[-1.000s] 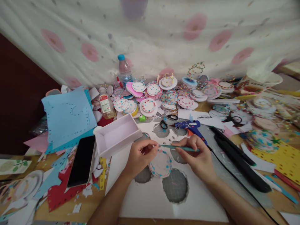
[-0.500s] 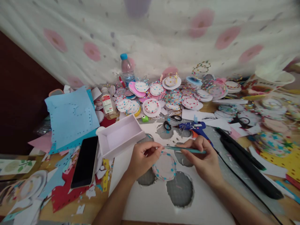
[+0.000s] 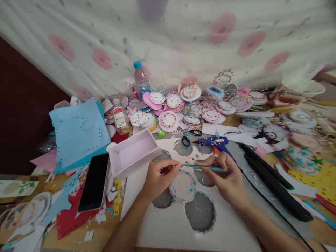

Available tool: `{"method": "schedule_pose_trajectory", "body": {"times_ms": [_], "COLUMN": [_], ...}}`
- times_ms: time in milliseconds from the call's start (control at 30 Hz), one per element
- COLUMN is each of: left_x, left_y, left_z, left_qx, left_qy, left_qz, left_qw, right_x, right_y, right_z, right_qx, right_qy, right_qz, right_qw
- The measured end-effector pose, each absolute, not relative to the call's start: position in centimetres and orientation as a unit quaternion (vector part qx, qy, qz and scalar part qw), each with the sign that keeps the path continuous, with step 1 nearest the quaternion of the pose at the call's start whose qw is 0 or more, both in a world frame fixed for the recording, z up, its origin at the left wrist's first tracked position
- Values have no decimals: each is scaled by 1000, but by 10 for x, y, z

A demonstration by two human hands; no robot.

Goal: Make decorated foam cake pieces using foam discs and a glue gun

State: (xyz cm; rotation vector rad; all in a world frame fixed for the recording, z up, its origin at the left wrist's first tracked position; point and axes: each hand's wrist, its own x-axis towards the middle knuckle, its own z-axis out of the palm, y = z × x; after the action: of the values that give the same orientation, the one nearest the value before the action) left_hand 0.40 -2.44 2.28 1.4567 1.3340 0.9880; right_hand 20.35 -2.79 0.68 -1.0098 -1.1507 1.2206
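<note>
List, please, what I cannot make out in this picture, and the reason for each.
In the head view:
Whether the left hand pinches something: too small, and its own fingers cover it.
Whether the thin teal tool has one blade or two: too thin, partly covered by the right hand.
Writing on the paper cup: blurred.
Leaf-patterned card: cut off by the left edge.

— Where's the left hand [image 3: 160, 176]?
— Just below centre frame, fingertips [image 3: 177, 169] pinched together, left forearm [image 3: 131, 218] slanted from the bottom edge.
— And the right hand [image 3: 228, 175]?
— Right of centre, fingers [image 3: 219, 161] bent in a pinch, right forearm [image 3: 265, 218] slanted from lower right.
</note>
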Motion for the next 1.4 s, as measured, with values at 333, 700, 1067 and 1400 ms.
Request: {"method": "schedule_pose_trajectory", "body": {"times_ms": [333,700,1067,1400], "left_x": [-5,-8,0,-7], "left_y": [-23,-14,-15,-22], "left_z": [23,19,20,26], "left_qx": [658,567,522,494], "left_qy": [507,537,550,435], "left_qz": [262,350,414,365], "left_qw": [490,517,504,658], "right_x": [206,208,205,196], "right_y": [-23,-21,-22,-34], "right_z": [6,2,2,21], "right_qx": [-428,-423,-440,-395], "right_qy": [-441,-412,-454,-724], "right_qz": [516,509,455,55], "right_qw": [596,626,627,562]}}
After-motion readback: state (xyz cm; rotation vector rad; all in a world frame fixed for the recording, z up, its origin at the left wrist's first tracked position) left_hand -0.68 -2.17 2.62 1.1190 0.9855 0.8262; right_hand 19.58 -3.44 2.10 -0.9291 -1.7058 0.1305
